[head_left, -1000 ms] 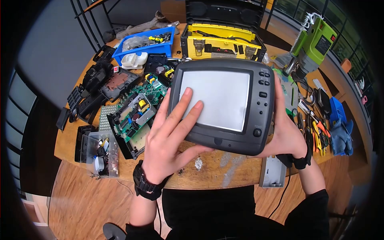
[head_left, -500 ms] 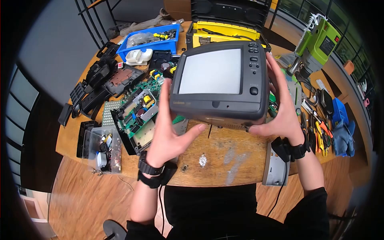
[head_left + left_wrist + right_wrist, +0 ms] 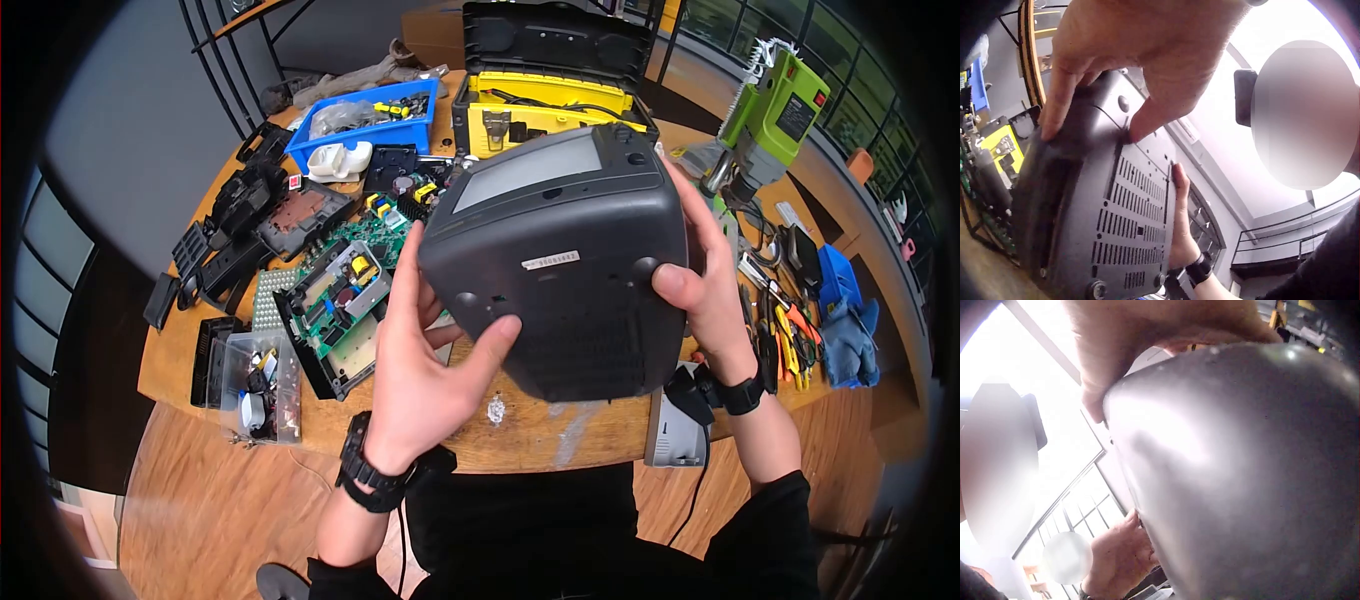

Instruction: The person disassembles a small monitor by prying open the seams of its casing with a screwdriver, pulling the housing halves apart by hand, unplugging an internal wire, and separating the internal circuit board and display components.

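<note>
Both hands hold a bulky black display unit (image 3: 570, 300) above the front of the workbench, its underside tilted toward the head camera. Its grey screen (image 3: 530, 178) shows foreshortened at the top, and a white label (image 3: 550, 261) sits on the underside. My left hand (image 3: 425, 365) grips the left side, thumb on the underside. On the right side, my right hand (image 3: 712, 305) has its thumb by a round rubber foot and its fingers along the edge. Rows of vent slots (image 3: 1129, 219) show in the left wrist view. The smooth casing (image 3: 1241, 469) fills much of the right wrist view.
Circuit boards (image 3: 345, 295), black plastic housings (image 3: 235, 205) and a clear bin (image 3: 260, 390) of parts lie left. Behind stand a blue tray (image 3: 365, 140) and an open yellow toolbox (image 3: 545, 95). To the right are a green power tool (image 3: 790, 110) and hand tools (image 3: 795, 340).
The unit has tipped back, turning its screen away and bringing its underside into view. My left hand's fingers have left the screen for the side; the right hand keeps the right side.
</note>
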Demonstrator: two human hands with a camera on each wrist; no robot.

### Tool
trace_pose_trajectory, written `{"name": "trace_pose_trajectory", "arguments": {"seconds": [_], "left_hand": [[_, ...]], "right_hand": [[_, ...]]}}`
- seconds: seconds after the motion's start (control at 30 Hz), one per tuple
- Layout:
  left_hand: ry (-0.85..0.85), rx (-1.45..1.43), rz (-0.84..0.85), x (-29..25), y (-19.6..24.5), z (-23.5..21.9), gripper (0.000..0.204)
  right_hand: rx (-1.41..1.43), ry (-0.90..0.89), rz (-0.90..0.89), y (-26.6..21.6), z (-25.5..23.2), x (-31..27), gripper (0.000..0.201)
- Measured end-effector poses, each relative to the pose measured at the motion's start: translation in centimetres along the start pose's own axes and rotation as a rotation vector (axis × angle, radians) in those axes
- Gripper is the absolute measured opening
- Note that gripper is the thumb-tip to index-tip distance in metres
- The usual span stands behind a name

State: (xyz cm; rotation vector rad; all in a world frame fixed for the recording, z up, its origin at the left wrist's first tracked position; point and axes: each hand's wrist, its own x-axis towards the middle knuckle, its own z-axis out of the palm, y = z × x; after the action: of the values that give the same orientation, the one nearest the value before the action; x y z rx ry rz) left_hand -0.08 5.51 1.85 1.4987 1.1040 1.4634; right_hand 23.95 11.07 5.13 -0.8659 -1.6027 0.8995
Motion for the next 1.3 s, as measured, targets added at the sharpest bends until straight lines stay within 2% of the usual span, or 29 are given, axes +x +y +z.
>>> {"name": "trace_pose_trajectory", "arguments": {"seconds": [0.03, 0.1, 0.13, 0.43, 0.83, 1.17, 1.3], "left_hand": [[-0.001, -0.001, 0.002, -0.3, 0.5, -0.1, 0.094], [-0.038, 0.088, 0.006, -0.8, 1.2, -0.6, 0.095], [-0.034, 0.107, 0.004, -1.0, 1.5, -0.7, 0.094], [-0.031, 0.223, -0.051, -2.3, 2.8, -1.3, 0.091], [-0.040, 0.182, -0.135, -3.1, 2.2, -1.5, 0.085], [-0.005, 0.233, -0.075, -3.2, 1.4, -1.6, 0.085], [-0.041, 0.197, -0.149, -3.3, 1.3, -1.5, 0.082]], "right_hand": [[-0.002, 0.001, -0.001, -0.2, 0.0, -0.3, 0.107], [0.064, 0.016, 0.139, -0.5, 0.1, -1.0, 0.100], [0.070, 0.018, 0.153, -0.5, 0.3, -1.4, 0.093], [0.087, -0.067, 0.316, -0.4, 0.7, -2.4, 0.082], [0.050, -0.117, 0.317, 0.6, 0.9, -2.8, 0.080], [0.075, -0.139, 0.328, 1.2, 1.1, -2.7, 0.078], [0.071, -0.132, 0.337, 1.3, 1.2, -2.8, 0.079]]}}
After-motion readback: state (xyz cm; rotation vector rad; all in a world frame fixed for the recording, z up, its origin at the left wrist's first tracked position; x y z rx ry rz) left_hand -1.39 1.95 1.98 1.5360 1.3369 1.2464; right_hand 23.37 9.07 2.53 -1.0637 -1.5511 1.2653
